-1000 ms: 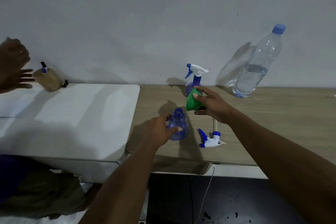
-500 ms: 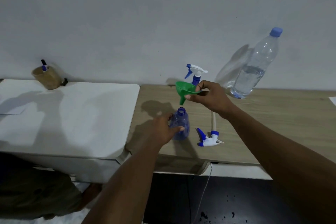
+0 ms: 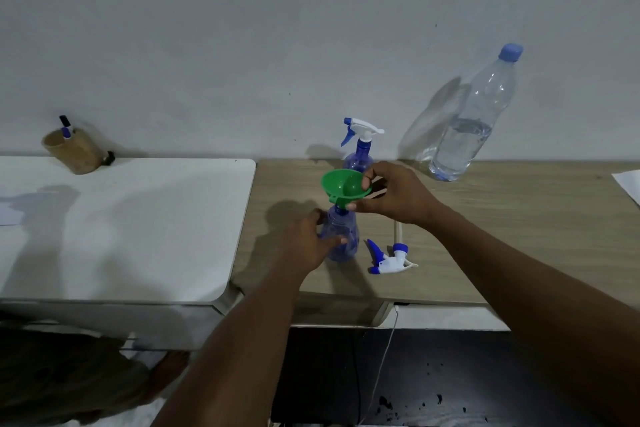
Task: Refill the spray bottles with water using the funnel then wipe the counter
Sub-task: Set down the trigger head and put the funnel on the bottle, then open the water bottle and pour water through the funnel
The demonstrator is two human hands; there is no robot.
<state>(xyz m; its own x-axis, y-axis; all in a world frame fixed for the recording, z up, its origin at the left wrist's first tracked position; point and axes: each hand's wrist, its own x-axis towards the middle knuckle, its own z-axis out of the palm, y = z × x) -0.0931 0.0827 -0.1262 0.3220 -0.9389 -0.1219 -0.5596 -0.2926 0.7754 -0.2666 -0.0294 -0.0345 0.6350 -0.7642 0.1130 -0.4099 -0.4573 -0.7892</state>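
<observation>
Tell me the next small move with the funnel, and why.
Probably push the funnel straight down until it sits firmly in the neck of the open spray bottle. The right hand pinches its rim with the spout at the neck; the left hand grips the bottle, steadying it. Whether it is fully seated is unclear.

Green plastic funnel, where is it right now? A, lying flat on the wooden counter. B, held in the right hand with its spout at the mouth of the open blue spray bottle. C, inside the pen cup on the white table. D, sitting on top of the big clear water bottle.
B: the right hand pinches the green plastic funnel by its rim, spout at the mouth of the open blue translucent spray bottle, which the left hand grips.
</observation>
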